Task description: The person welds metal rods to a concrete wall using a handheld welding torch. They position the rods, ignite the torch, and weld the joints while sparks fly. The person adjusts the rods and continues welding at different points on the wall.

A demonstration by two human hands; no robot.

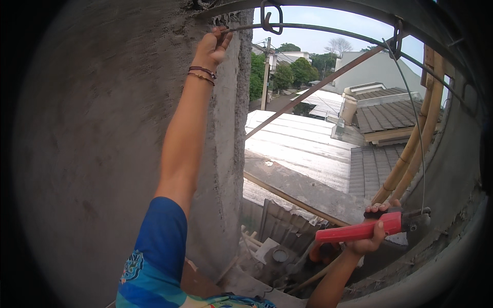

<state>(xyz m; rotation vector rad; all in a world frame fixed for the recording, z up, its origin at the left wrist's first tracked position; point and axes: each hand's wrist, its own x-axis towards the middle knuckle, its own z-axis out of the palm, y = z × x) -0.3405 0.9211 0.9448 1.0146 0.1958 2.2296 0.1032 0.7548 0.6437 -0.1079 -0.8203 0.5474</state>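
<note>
My left hand (pixel 217 45) reaches up along the rough concrete wall edge. Its fingers close around the left end of a thin, dark steel rod (pixel 318 26) that spans the top of the opening. Low on the right, my right hand (pixel 371 240) grips a red-handled tool (pixel 354 232) with a grey metal head; its exact kind is unclear. A thin wire (pixel 417 123) hangs from near a metal loop (pixel 397 38) on the rod and comes down at the tool's head. I cannot tell whether the head bites the wire. Another metal loop (pixel 271 18) surrounds the rod near its left end.
Grey plastered wall (pixel 97 128) fills the left side. A diagonal bar (pixel 313 92) crosses the opening, and bamboo poles (pixel 411 154) stand at right. Below are a corrugated metal roof (pixel 303 149), tiled roofs (pixel 385 115) and a white bucket-like round thing (pixel 280 255) among debris.
</note>
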